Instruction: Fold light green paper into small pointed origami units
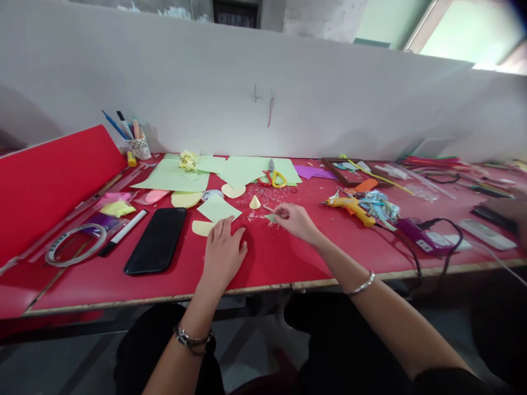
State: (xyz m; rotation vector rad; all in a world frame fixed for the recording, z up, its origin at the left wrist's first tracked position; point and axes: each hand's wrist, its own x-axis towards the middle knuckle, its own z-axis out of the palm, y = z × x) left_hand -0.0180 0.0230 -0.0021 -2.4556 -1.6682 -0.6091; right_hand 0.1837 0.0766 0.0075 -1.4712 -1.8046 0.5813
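My right hand [295, 220] is closed in a pinch on a small green paper piece [270, 218], just above the red table. A thin pale stick [268, 208] shows at the same fingertips; whether they grip it too I cannot tell. Beside it a small cream paper cone [255, 202] stands upright. My left hand [224, 247] lies on the table with its fingers spread. Its fingertips reach the edge of a pale green paper sheet [218, 208] and a cut yellow paper piece [201, 228].
A black phone [156, 241] and a marker [123, 233] lie left. Scissors [272, 176] rest on green paper behind the cone. On the right are a yellow glue gun [352, 209], paper shreds [379, 206] and a purple power strip [424, 237] with cables. A pen cup [140, 147] stands back left.
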